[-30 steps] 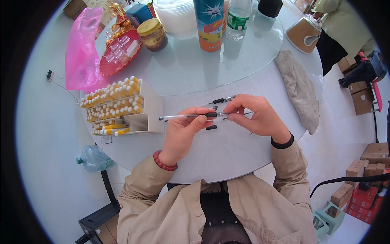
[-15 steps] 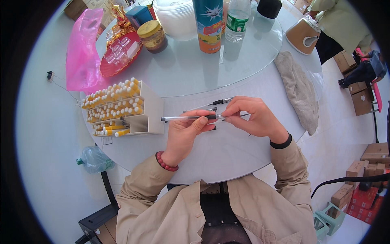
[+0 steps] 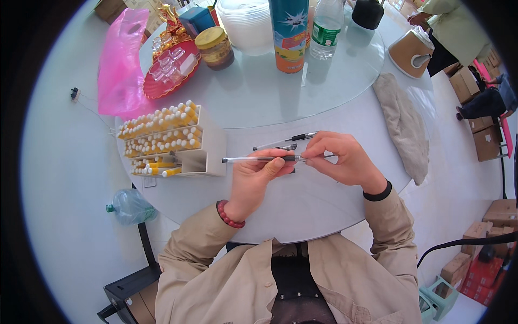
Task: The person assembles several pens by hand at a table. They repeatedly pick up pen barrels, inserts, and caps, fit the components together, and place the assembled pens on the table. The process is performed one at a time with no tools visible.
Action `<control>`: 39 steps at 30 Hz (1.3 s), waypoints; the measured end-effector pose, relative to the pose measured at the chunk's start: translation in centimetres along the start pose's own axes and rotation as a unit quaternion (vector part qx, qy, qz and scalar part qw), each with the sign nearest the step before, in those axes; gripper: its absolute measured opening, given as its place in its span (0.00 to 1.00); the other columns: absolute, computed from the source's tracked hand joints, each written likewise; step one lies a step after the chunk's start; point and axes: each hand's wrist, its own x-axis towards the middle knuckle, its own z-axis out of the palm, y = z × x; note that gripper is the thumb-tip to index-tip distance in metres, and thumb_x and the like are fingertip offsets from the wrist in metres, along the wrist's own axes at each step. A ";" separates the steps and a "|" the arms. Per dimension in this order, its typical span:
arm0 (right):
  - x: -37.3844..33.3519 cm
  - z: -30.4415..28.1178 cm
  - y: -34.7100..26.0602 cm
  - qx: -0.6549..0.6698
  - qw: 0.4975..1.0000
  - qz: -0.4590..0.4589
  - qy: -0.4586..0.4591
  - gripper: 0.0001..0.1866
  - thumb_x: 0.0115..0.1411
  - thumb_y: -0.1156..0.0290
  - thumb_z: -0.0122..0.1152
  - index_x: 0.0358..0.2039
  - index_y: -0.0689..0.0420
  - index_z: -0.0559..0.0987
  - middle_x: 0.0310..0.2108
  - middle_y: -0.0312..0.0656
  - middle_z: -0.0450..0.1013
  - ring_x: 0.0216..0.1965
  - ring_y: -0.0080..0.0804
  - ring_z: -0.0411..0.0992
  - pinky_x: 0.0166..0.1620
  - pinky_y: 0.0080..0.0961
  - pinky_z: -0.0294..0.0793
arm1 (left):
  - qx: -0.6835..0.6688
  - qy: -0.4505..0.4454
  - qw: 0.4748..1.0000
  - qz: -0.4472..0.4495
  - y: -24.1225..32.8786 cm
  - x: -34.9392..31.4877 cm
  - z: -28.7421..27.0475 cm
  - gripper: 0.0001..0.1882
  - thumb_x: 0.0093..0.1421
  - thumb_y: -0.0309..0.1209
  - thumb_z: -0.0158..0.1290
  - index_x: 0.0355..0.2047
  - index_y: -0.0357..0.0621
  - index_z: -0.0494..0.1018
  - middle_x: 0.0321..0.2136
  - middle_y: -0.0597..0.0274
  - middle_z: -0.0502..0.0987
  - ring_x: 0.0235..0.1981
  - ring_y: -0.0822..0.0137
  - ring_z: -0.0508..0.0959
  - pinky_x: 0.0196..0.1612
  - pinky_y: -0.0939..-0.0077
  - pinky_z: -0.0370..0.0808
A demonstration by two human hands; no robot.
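A pen [image 3: 256, 160] with a clear barrel and black grip lies level between my hands. My left hand [image 3: 249, 183] is closed round its grip, thumb on top. At the pen's tip end, the fingertips of my right hand [image 3: 345, 159] are pinched together on a small, thin part; a slim dark rod shows past these fingers, and I cannot tell whether it belongs to the pen. Just beyond my hands, another clear pen with a black grip [image 3: 286, 140] rests on the table, with one more partly hidden behind my left fingers.
To the left stands a white rack [image 3: 215, 140] full of yellow, white-ended sticks. A glass turntable [image 3: 253, 102] bears a jar [image 3: 215, 49], a spray can [image 3: 289, 38], a water bottle [image 3: 326, 32] and a red tray [image 3: 154, 86]. A grey cloth [image 3: 400, 127] lies right.
The whole view has shifted slightly, so things appear farther right. Both hands keep their hold on the pen, and the right fingertips have drawn slightly closer together at its tip.
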 end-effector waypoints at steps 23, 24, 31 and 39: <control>-0.1 0.5 0.1 -0.072 0.997 0.016 -0.013 0.10 0.59 0.71 0.65 0.40 0.59 0.78 0.30 0.38 0.76 0.31 0.29 0.76 0.33 0.25 0.74 | 0.396 0.236 0.799 0.386 8.0 -4.3 -2.8 0.28 0.59 0.18 0.58 0.58 0.34 0.60 0.37 0.51 0.80 0.39 0.66 0.80 0.43 0.76 0.77; -0.1 0.6 0.1 -0.072 0.997 0.015 -0.011 0.10 0.59 0.72 0.65 0.40 0.59 0.79 0.30 0.38 0.76 0.31 0.29 0.76 0.32 0.25 0.74 | 0.410 0.264 0.784 0.383 8.6 -4.6 -3.2 0.30 0.59 0.18 0.58 0.59 0.35 0.59 0.38 0.52 0.80 0.38 0.67 0.80 0.42 0.77 0.77; -0.2 0.6 0.1 -0.081 0.996 0.022 -0.008 0.08 0.59 0.73 0.64 0.38 0.60 0.79 0.30 0.39 0.76 0.30 0.29 0.76 0.31 0.24 0.74 | 0.454 0.319 0.751 0.358 10.0 -4.7 -4.5 0.41 0.55 0.18 0.61 0.65 0.40 0.52 0.42 0.56 0.79 0.41 0.69 0.78 0.39 0.82 0.67; -0.2 -0.1 0.0 -0.092 0.995 0.018 0.034 0.05 0.60 0.75 0.63 0.37 0.60 0.80 0.30 0.40 0.77 0.29 0.30 0.75 0.30 0.23 0.73 | 0.587 0.355 0.622 0.379 10.2 -4.7 -4.9 0.37 0.56 0.23 0.63 0.63 0.41 0.58 0.55 0.56 0.72 0.55 0.64 0.71 0.47 0.74 0.61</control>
